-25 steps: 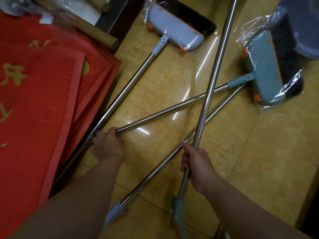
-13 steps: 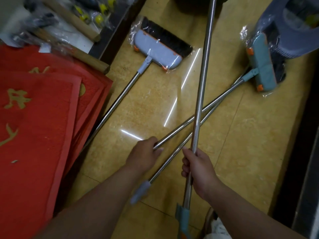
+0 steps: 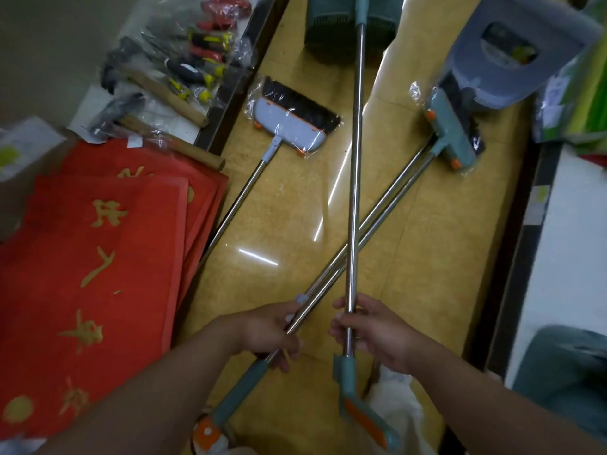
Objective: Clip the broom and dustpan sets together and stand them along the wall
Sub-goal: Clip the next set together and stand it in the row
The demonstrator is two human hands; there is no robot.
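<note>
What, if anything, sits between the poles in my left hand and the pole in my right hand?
Nothing visible. The left hand grips two poles running to the teal broom head; the right hand holds the dustpan pole, which crosses over them. Only bare floor shows between the hands.

The left hand (image 3: 269, 336) has moved to the right, away from the red mats (image 3: 98, 274). It now grips two metal handles (image 3: 391, 201) side by side, before only one. The pole (image 3: 356, 159) in the right hand (image 3: 371, 333) now points straighter up the picture.
</note>
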